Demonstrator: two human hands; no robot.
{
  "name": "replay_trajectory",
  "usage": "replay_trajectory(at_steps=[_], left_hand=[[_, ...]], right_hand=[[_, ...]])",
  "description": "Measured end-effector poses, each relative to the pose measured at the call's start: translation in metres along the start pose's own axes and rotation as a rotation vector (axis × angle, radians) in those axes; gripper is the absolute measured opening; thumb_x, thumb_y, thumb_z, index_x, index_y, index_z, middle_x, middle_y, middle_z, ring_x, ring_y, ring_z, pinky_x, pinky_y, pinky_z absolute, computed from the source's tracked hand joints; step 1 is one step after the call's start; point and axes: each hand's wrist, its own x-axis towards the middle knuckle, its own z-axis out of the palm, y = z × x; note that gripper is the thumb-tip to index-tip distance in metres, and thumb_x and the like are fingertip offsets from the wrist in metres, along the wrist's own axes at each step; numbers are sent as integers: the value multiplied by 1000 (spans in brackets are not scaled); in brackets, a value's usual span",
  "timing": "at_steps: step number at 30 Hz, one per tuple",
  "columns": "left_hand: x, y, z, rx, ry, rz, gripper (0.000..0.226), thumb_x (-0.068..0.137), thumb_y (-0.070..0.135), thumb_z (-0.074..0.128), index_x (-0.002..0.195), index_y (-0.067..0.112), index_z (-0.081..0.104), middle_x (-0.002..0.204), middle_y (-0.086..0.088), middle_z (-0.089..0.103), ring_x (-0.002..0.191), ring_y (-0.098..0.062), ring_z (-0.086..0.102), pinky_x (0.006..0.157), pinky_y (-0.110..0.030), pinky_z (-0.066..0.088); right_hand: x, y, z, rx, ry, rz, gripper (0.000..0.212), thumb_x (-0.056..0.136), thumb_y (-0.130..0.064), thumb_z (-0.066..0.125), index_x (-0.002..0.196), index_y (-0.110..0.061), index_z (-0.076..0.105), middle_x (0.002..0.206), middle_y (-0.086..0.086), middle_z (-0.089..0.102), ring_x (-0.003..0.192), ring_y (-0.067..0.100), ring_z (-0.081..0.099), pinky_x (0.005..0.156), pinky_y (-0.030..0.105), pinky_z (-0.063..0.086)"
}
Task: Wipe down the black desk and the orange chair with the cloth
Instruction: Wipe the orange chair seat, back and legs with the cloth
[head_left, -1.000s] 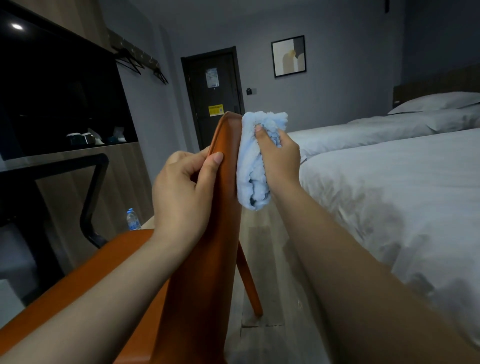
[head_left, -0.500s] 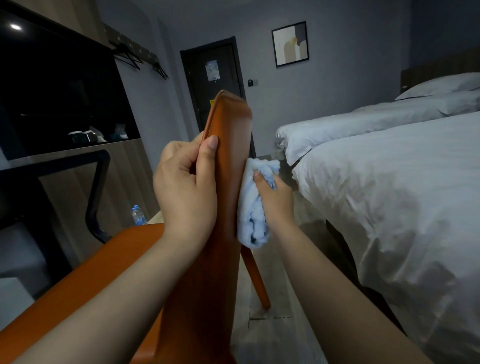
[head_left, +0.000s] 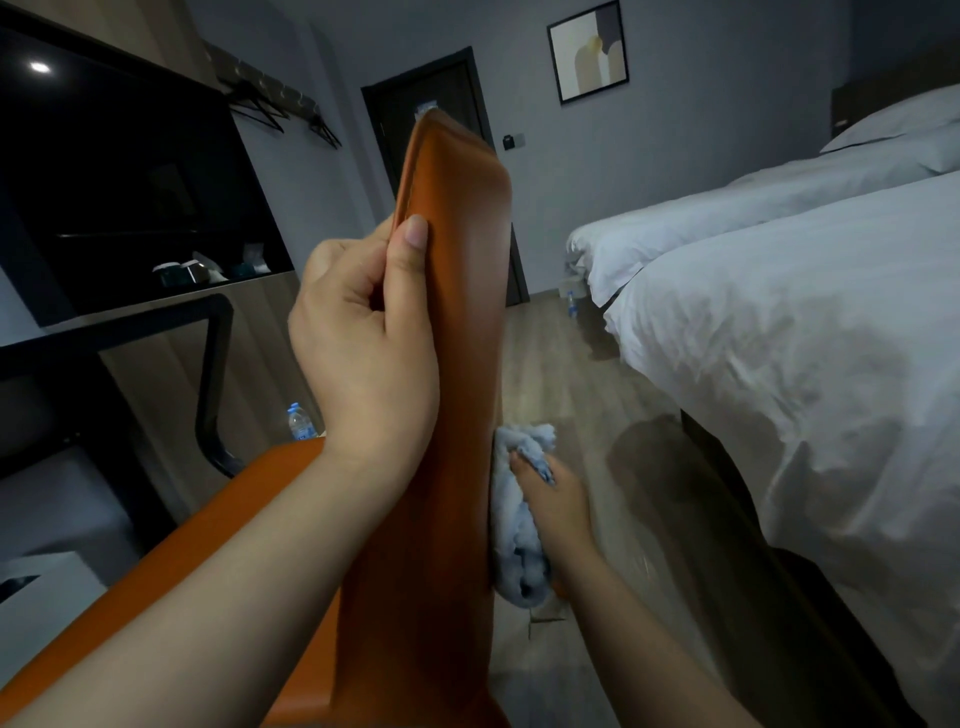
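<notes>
while the left hand (head_left: 363, 353) grips the backrest of the orange chair (head_left: 457, 312) and the right hand (head_left: 556, 499) holds the bunched cloth (head_left: 511, 540) low against its back, the chair seems mid-wipe, and whether the black desk (head_left: 93, 335) is done cannot be told.

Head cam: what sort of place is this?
Probably a hotel room: a white bed with a second bed beside it, a wall-mounted hanger rack, and a dark entry door with a notice on it.

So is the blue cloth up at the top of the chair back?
No, the right hand holds the cloth low against the chair back, below the left hand.
</notes>
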Motion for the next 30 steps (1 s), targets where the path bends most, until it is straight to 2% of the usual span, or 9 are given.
replay_trajectory(at_steps=[8, 10, 13, 15, 18, 21, 24, 27, 30], left_hand=[[0, -2, 1, 16, 2, 32, 32, 101, 33, 44, 71, 30, 54, 70, -6, 57, 76, -10, 54, 71, -11, 37], [-1, -2, 0, 8, 9, 32, 33, 101, 33, 45, 70, 31, 55, 70, -5, 57, 76, -9, 54, 70, -10, 36], [-1, -3, 1, 11, 15, 27, 31, 100, 33, 45, 77, 25, 63, 74, -8, 59, 77, -6, 54, 70, -9, 35], [-1, -3, 1, 21, 13, 34, 30, 101, 33, 45, 75, 27, 59, 73, -5, 57, 77, -6, 52, 70, -8, 34], [-2, -2, 1, 12, 8, 37, 32, 101, 31, 45, 72, 27, 57, 69, -2, 52, 74, -6, 50, 68, -7, 32], [-2, -4, 1, -4, 18, 22, 36, 100, 31, 46, 81, 10, 70, 69, -7, 53, 72, -5, 49, 67, -5, 31], [-3, -3, 0, -14, 19, 6, 36, 100, 31, 47, 88, 7, 72, 70, -8, 55, 72, -5, 49, 67, -7, 33], [-3, -2, 0, -25, 7, -4, 32, 99, 31, 48, 87, 14, 72, 69, -4, 54, 71, -4, 49, 67, -6, 34], [-3, 0, -1, -26, 7, -11, 28, 99, 31, 49, 88, 18, 72, 70, -3, 56, 73, -5, 50, 68, -6, 35]], right_hand=[[-8, 33, 1, -109, -19, 61, 29, 102, -27, 45, 93, -8, 66, 85, 13, 69, 82, 24, 66, 78, 37, 52], [-10, 47, -2, -108, -35, 82, 27, 100, -27, 49, 95, -6, 66, 88, 12, 69, 82, 21, 65, 78, 37, 52], [-15, 72, -7, -142, -59, 154, 22, 94, -40, 58, 100, -21, 64, 95, -3, 67, 90, 15, 62, 86, 35, 50], [-20, 85, -8, -135, -39, 187, 15, 91, -42, 60, 87, -29, 64, 87, -6, 68, 87, 16, 64, 84, 35, 52], [-25, 90, -10, -164, -19, 193, 19, 91, -40, 61, 75, -31, 62, 79, -4, 68, 82, 20, 65, 81, 37, 53], [-20, 73, -13, -173, 27, 147, 18, 93, -38, 59, 78, -28, 61, 82, 0, 68, 81, 20, 65, 77, 35, 54], [-8, 38, -23, -173, 99, 62, 25, 97, -36, 53, 78, -21, 61, 74, 2, 67, 72, 16, 64, 64, 27, 49], [5, -8, -37, -143, 125, -23, 22, 97, -35, 54, 78, -23, 58, 79, -3, 64, 76, 14, 59, 74, 29, 47], [21, -62, -42, -154, 119, -44, 22, 100, -28, 49, 82, -17, 56, 89, 9, 63, 89, 23, 62, 87, 36, 50]])
